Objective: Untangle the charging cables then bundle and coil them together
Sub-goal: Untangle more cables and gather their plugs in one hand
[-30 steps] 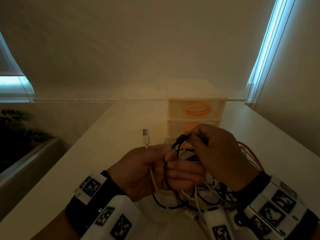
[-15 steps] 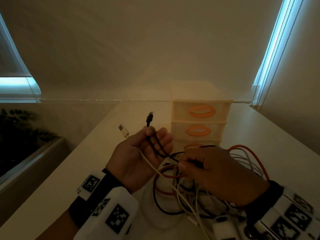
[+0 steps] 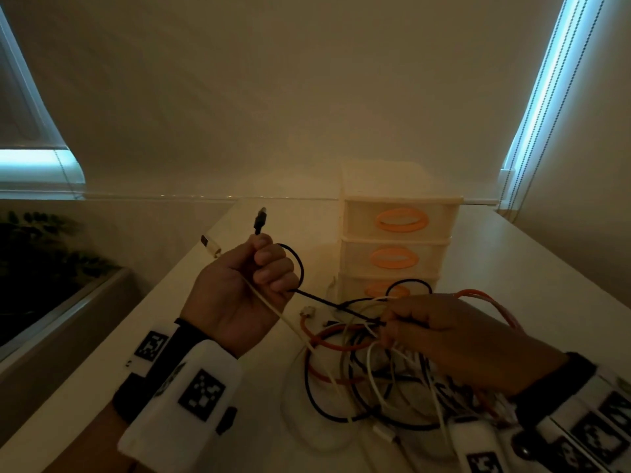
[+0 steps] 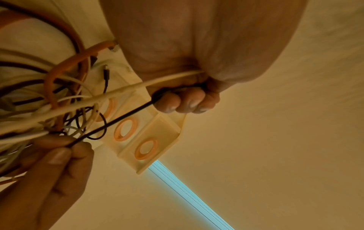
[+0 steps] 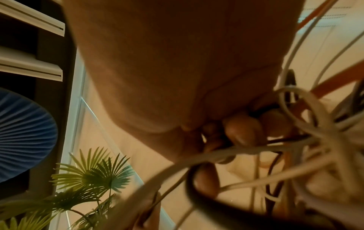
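A: Well, from the head view, what does the left hand [image 3: 240,291] have?

B: Its fingers are curled round a black cable [image 3: 324,302] and a white cable [image 3: 273,308]. The black plug [image 3: 260,221] sticks up above the fist, and the white plug [image 3: 210,246] pokes out to the left.

A: And the right hand [image 3: 454,339]?

B: It pinches the black cable further along, so that stretch runs taut between the two hands. Under and around it lies the tangle [image 3: 368,380] of white, black and orange cables on the desk [image 3: 512,268]. A drawer unit [image 3: 396,240] with orange handles stands on the far side, just behind the tangle.

A: Left wrist view?

B: The left hand [image 4: 199,62] is closed on both cables; the black cable [image 4: 118,119] runs down to the right hand [image 4: 49,171], where thumb and forefinger nip it. The drawer unit [image 4: 149,140] shows behind.

A: Right wrist view?

B: It is blurred. The right hand [image 5: 177,77] has its fingertips [image 5: 242,132] bent onto a dark cable, with white loops [image 5: 295,124] crowding beside them. A leafy plant [image 5: 94,172] shows at the lower left.
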The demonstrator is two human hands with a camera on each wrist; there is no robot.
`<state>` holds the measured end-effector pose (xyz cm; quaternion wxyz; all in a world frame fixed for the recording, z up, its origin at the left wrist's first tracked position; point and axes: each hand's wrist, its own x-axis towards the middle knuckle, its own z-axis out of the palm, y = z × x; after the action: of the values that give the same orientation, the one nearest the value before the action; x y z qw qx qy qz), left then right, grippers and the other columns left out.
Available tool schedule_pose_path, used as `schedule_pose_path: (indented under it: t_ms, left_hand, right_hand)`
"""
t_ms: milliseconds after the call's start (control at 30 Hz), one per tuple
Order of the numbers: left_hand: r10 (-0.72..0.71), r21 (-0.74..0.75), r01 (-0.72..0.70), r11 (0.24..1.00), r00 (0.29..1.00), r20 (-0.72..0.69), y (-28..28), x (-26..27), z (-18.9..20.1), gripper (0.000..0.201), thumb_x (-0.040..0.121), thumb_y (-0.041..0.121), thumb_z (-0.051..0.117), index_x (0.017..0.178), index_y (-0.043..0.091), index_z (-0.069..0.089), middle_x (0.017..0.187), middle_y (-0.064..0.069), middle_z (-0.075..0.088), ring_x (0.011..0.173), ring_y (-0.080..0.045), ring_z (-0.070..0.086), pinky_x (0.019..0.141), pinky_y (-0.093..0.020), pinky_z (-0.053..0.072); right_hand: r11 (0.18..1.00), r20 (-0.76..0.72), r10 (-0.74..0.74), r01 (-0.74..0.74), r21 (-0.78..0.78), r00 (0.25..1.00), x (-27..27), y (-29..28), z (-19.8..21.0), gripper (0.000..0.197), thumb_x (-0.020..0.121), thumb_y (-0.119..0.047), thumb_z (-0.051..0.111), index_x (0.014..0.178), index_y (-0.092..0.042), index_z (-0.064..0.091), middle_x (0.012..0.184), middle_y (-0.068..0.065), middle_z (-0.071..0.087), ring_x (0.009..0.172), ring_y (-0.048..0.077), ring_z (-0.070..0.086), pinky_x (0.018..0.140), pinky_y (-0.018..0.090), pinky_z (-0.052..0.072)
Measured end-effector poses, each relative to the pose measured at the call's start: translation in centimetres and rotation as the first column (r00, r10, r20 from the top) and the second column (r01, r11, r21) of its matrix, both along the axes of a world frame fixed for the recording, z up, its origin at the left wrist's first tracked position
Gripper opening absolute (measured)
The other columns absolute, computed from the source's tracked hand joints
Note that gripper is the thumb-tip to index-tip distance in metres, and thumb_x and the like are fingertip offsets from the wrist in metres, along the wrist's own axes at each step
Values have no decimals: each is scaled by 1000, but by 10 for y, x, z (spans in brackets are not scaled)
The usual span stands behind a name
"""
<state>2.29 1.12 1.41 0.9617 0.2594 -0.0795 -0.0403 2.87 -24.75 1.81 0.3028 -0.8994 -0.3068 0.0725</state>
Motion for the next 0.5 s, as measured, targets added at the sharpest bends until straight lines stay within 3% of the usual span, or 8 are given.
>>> schedule_pose_path:
  t_ms: [33,100,167,267,333,400,433,500]
  left_hand:
    - [-3,2,3,1000,1000,-4,2,0,0,27,97,17,37,73,17,50,62,9,37,45,-6,34,45,-20,33]
    - [-20,29,20,999,1000,-3,3,0,1,27,98,17,36,74,18,49,62,9,36,45,-6,32,44,-20,31]
    - [-46,60,45,997,999,9,2,-2,2,26,96,16,37,74,18,50,60,9,36,43,-5,31,43,-19,29]
    - [-106,100,102,990,994,34,0,-6,2,26,96,16,38,74,18,53,58,9,36,42,-5,26,42,-20,26]
    - [-158,148,149,978,986,50,-4,-8,1,29,100,20,36,77,17,53,56,9,36,42,-5,23,40,-20,25]
    - [-182,284,164,945,983,39,-14,-12,-1,28,101,23,38,76,18,51,54,7,36,40,-5,24,39,-21,21]
    - [-186,380,160,911,982,31,-20,-14,-4,27,99,23,41,74,17,51,54,5,39,38,-6,28,38,-21,21]
    - [-245,504,203,839,969,19,-30,-17,-13,28,98,23,45,72,15,51,62,-8,57,44,-16,51,43,-21,41]
  right_hand:
    - [999,17,-26,27,-29,1000,2,-2,-1,26,100,-36,49,81,-33,66,76,-17,63,66,17,60,58,28,45]
    - [997,48,-72,74,-35,996,8,-3,-4,26,100,-34,50,80,-32,67,76,-22,63,66,3,60,57,20,44]
    - [993,86,-117,118,-12,989,11,-4,-5,26,100,-32,52,80,-29,68,78,-17,65,70,-2,60,59,13,44]
    - [964,157,-266,263,40,951,16,-6,-3,28,97,-38,55,75,-24,65,73,-7,64,66,3,60,53,15,44]
    - [924,300,-378,374,71,876,21,-7,-2,35,96,-42,57,72,-17,61,67,-3,60,63,10,57,58,26,46]
    - [901,395,-432,401,163,811,26,-3,-4,38,95,-42,59,69,-15,56,62,1,54,60,14,52,59,32,45]
    - [900,406,-436,386,203,803,27,1,-5,38,95,-40,59,69,-15,54,61,1,52,59,13,51,58,28,44]
    - [899,389,-429,345,269,815,28,10,-8,35,96,-39,56,71,-14,54,63,0,52,59,10,49,55,19,38]
